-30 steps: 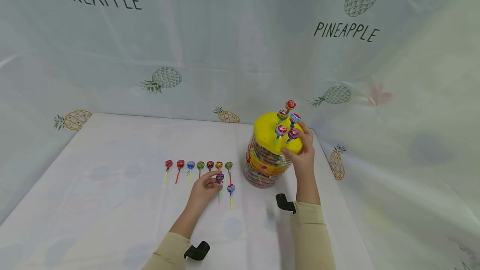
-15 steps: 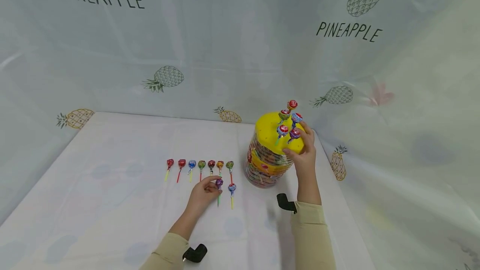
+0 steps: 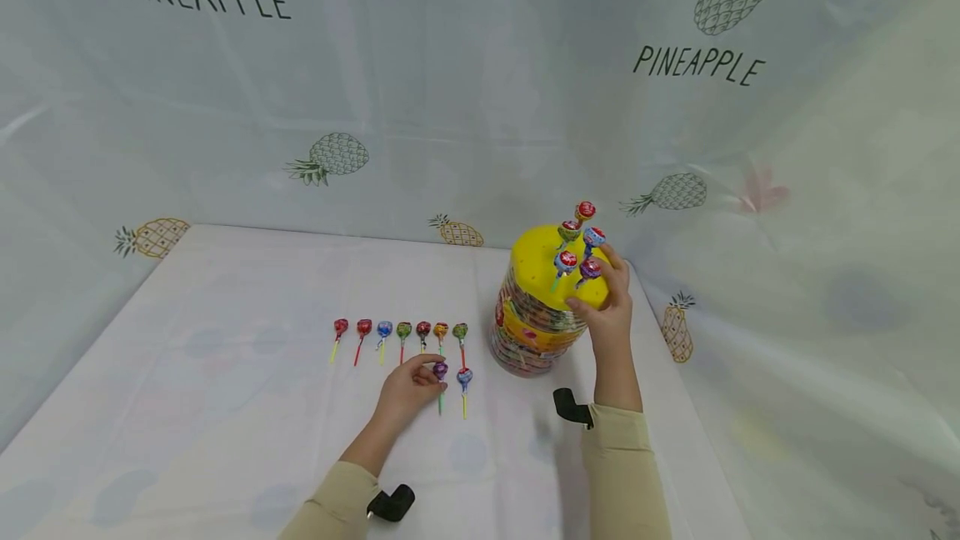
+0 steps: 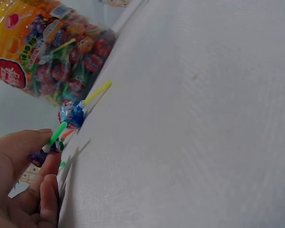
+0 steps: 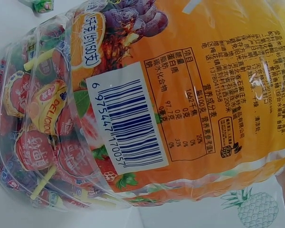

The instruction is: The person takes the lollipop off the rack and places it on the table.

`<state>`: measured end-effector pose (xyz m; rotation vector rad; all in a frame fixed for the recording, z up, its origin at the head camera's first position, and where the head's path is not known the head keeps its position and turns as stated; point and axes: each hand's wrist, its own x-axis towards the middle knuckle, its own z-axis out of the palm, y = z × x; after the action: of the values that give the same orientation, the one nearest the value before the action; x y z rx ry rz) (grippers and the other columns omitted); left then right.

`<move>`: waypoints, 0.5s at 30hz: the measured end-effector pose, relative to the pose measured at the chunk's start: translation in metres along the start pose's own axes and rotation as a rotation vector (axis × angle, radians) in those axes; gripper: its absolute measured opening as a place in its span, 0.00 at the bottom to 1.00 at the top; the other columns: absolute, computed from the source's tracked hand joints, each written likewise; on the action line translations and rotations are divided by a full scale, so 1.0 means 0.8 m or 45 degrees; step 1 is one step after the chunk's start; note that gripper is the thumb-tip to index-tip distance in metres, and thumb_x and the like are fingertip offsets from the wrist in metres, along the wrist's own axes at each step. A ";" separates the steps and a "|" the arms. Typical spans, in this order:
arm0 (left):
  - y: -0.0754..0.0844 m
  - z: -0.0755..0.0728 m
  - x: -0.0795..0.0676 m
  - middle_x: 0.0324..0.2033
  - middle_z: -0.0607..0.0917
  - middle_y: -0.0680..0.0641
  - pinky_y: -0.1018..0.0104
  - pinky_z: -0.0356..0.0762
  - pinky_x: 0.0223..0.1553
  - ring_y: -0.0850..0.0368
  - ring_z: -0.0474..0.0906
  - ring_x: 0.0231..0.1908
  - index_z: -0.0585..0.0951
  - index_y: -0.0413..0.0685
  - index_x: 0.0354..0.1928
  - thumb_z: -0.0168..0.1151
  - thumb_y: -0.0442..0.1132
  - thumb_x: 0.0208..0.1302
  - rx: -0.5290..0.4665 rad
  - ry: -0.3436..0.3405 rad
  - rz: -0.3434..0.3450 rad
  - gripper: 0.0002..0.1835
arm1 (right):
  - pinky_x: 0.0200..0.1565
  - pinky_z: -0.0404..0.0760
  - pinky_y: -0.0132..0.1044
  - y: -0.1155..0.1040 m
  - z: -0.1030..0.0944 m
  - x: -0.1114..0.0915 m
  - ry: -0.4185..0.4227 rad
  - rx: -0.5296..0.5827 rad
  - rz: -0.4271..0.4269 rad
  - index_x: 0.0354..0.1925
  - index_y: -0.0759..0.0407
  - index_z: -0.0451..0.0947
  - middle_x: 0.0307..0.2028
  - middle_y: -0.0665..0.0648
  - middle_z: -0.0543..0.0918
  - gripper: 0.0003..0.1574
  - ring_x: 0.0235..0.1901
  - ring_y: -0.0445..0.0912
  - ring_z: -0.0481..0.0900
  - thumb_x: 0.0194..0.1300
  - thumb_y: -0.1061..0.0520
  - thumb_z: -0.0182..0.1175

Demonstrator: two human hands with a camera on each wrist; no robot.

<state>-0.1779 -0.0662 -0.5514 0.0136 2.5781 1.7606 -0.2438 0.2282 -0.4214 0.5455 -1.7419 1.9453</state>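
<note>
My left hand (image 3: 408, 390) pinches a purple-wrapped lollipop (image 3: 440, 370) with a green stick between thumb and fingers, low over the table. In the left wrist view that lollipop's stick (image 4: 58, 134) points up and away from the hand. Just right of it lies a blue lollipop (image 3: 464, 377) with a yellow stick. My right hand (image 3: 609, 307) grips the rim of a large candy jar (image 3: 534, 332), thumb on the near side and fingers on the right. Several lollipops, including a purple one (image 3: 589, 269) near those fingers, stand upright in its yellow lid (image 3: 536, 261).
A row of several lollipops, among them a green one (image 3: 404, 330), lies beyond my left hand on the white-covered table (image 3: 225, 407). More wrapped lollipops (image 5: 42, 118) show through the jar's clear wall. A pineapple-printed sheet (image 3: 450, 90) hangs behind.
My left hand has brought the purple lollipop slightly nearer to me, below the row and beside the blue one. The right hand has stayed at the jar's rim.
</note>
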 end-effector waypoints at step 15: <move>0.008 0.005 0.001 0.22 0.77 0.57 0.65 0.68 0.28 0.61 0.71 0.22 0.83 0.48 0.51 0.75 0.35 0.52 0.226 -0.044 0.006 0.22 | 0.56 0.74 0.34 0.000 0.000 -0.001 -0.004 0.011 -0.003 0.58 0.58 0.78 0.71 0.54 0.56 0.30 0.65 0.54 0.62 0.56 0.70 0.68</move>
<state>-0.1787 -0.0599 -0.5473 0.0523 2.7017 1.5132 -0.2432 0.2282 -0.4219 0.5537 -1.7343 1.9524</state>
